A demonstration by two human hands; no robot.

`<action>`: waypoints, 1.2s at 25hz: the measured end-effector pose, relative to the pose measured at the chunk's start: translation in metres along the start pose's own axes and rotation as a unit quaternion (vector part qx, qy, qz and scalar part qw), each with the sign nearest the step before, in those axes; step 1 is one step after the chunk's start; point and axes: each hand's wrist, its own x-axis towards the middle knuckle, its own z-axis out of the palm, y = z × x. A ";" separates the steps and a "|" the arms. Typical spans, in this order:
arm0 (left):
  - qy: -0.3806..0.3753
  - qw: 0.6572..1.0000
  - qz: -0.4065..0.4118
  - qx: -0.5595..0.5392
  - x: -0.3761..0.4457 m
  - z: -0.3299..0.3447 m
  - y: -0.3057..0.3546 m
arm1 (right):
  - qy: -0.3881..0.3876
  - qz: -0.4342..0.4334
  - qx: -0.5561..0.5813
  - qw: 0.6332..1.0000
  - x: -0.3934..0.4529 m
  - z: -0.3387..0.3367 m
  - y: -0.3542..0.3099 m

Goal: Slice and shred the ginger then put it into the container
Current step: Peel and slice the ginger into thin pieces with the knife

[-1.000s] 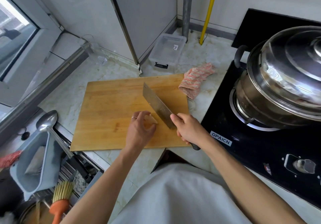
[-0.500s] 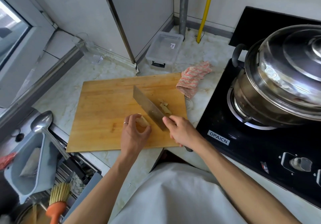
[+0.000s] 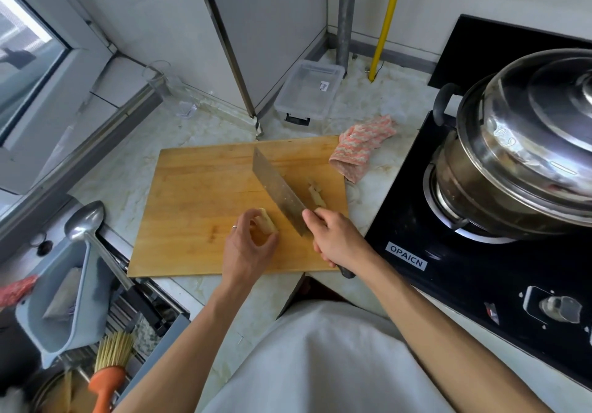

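While my left hand [image 3: 248, 246] pinches the ginger [image 3: 267, 223] near mid-board and my right hand [image 3: 334, 239] grips the cleaver [image 3: 278, 188], a slipping blade risks cutting curled fingertips [image 3: 272, 239].

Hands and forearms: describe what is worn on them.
Both forearms are bare, with no sleeves in view. The left hand wears a thin silver-coloured ring on one finger. The right hand shows no ring, watch or glove. A white garment covers the torso below.
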 end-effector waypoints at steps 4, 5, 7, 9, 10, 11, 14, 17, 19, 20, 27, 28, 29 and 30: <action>-0.003 1.000 0.007 -0.002 0.000 -0.002 -0.002 | 0.000 0.038 0.037 0.999 0.007 0.007 -0.006; -0.005 1.000 0.004 -0.005 0.000 -0.003 -0.001 | 0.017 0.048 0.048 0.998 0.008 0.005 -0.006; -0.010 1.000 -0.002 -0.014 -0.001 -0.002 0.000 | 0.057 0.064 0.062 0.994 0.006 -0.001 0.000; -0.012 1.000 -0.011 -0.024 -0.001 -0.001 0.001 | 0.079 0.068 0.063 0.992 0.000 -0.007 0.006; -0.014 0.999 -0.014 -0.028 0.000 -0.001 0.001 | 0.080 0.063 0.061 0.993 -0.004 -0.008 0.009; -0.016 0.999 -0.016 -0.035 0.000 -0.001 0.001 | 0.075 0.053 0.055 0.994 -0.008 -0.008 0.010; 0.004 0.994 -0.051 -0.093 0.001 -0.004 0.001 | 0.045 0.018 0.023 0.999 -0.020 -0.003 0.006; 0.012 0.986 -0.148 -0.081 0.010 -0.005 0.010 | 0.024 0.001 -0.021 1.000 -0.027 0.006 0.001; -0.014 0.983 -0.172 -0.059 0.015 -0.005 0.016 | 0.020 0.006 -0.042 0.999 -0.029 0.012 0.000; -0.025 0.984 -0.169 -0.054 0.017 -0.005 0.017 | 0.021 0.013 -0.049 0.999 -0.030 0.014 0.000; -0.046 0.983 -0.153 -0.090 0.022 -0.017 0.005 | 0.025 0.039 -0.048 0.998 -0.044 0.016 -0.006; -0.040 0.983 -0.154 -0.092 0.021 -0.018 0.002 | 0.026 0.042 -0.052 0.997 -0.046 0.017 -0.008; -0.030 0.983 -0.152 -0.093 0.020 -0.019 0.000 | 0.026 0.045 -0.057 0.997 -0.046 0.019 -0.008; -0.021 0.984 -0.152 -0.092 0.019 -0.019 -0.001 | 0.026 0.046 -0.063 0.997 -0.047 0.020 -0.009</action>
